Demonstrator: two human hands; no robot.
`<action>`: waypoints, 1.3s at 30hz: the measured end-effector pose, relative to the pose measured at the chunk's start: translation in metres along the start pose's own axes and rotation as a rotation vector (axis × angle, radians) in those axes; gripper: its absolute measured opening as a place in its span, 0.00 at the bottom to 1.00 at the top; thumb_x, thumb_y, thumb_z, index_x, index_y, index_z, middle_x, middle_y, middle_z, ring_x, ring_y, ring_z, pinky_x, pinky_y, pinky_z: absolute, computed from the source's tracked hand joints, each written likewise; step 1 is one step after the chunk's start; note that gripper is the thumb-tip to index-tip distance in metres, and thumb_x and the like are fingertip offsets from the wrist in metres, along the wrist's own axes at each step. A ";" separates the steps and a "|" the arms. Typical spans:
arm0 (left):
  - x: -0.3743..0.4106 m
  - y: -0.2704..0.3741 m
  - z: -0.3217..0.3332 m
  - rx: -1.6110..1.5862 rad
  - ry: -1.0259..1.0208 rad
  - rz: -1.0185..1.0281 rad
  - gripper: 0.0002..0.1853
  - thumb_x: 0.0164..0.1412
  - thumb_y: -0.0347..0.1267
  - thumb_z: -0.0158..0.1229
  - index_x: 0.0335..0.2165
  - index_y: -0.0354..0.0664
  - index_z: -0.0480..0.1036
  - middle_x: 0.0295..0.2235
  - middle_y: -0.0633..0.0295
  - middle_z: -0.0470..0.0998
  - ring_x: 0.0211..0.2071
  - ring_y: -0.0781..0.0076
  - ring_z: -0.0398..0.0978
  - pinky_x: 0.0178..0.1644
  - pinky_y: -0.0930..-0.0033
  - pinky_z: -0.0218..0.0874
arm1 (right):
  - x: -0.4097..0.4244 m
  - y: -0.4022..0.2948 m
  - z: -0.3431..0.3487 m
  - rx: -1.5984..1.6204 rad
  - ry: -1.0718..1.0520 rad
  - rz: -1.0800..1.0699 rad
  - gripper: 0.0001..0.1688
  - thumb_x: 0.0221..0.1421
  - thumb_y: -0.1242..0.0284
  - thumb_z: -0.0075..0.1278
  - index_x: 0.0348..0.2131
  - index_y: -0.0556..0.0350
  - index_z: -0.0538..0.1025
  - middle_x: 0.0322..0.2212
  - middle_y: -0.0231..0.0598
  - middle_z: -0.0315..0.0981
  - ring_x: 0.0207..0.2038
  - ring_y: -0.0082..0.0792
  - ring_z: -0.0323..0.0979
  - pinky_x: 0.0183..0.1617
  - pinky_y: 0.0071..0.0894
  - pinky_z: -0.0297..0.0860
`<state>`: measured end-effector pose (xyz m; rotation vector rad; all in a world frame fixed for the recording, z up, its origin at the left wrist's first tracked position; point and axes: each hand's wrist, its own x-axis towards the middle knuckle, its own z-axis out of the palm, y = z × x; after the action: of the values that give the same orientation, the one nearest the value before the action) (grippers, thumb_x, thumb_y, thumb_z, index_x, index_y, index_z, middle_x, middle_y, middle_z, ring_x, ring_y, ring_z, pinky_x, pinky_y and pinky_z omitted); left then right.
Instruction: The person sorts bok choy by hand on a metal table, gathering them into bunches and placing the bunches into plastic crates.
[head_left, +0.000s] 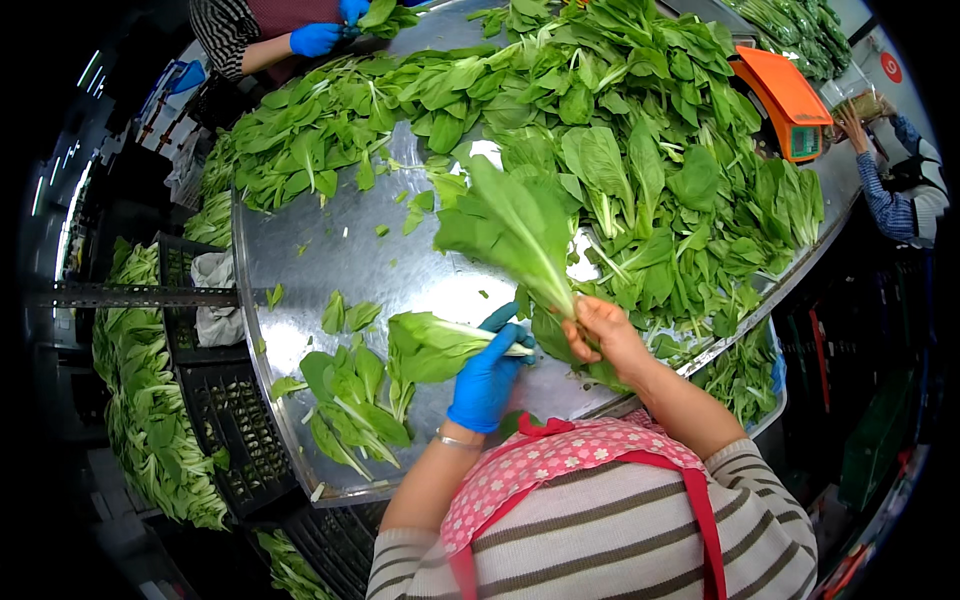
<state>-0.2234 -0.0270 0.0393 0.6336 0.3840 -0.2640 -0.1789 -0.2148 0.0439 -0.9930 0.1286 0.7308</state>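
Observation:
My left hand (491, 375), in a blue glove, holds a small leafy green (431, 346) by its white stalk, leaves pointing left. Bare and to the right of it, my right hand (604, 337) grips a larger leafy green (525, 221) by the stalk end, with its broad leaves up and to the left. Beneath both hands lies a metal table (300, 247). A small pile of leafy greens (360, 405) rests left of my left hand. Beyond my hands, a big heap of leafy greens (600, 97) spreads over the back and right of the table.
An orange scale (784, 94) stands at the back right. Black crates (236, 427) with greens line the left side, and a tub of greens (742, 375) sits below the right edge. A co-worker's gloved hands (319, 37) are at the back left; another person (900, 180) is far right.

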 end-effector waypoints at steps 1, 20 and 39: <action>0.002 -0.005 0.002 0.045 -0.006 -0.005 0.12 0.57 0.28 0.51 0.42 0.37 0.66 0.30 0.60 0.71 0.31 0.72 0.69 0.36 0.71 0.62 | -0.003 0.003 0.003 -0.030 -0.048 0.025 0.18 0.62 0.63 0.36 0.41 0.58 0.69 0.20 0.28 0.66 0.14 0.16 0.56 0.14 0.14 0.50; -0.013 0.000 0.007 0.084 0.093 -0.043 0.14 0.57 0.31 0.52 0.41 0.33 0.70 0.39 0.60 0.73 0.37 0.75 0.70 0.42 0.74 0.62 | -0.018 0.015 0.030 -0.870 0.027 -0.912 0.09 0.45 0.78 0.56 0.31 0.60 0.76 0.28 0.37 0.70 0.27 0.28 0.69 0.29 0.23 0.66; -0.020 0.039 -0.017 0.055 0.218 0.251 0.19 0.56 0.24 0.51 0.48 0.38 0.62 0.43 0.53 0.70 0.46 0.62 0.68 0.50 0.61 0.60 | 0.088 0.010 0.003 -1.760 0.421 -0.552 0.14 0.42 0.63 0.56 0.21 0.56 0.74 0.20 0.41 0.70 0.21 0.43 0.71 0.23 0.37 0.66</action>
<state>-0.2320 0.0159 0.0552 0.7600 0.5019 0.0352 -0.1185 -0.1651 0.0018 -2.6974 -0.5219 -0.0863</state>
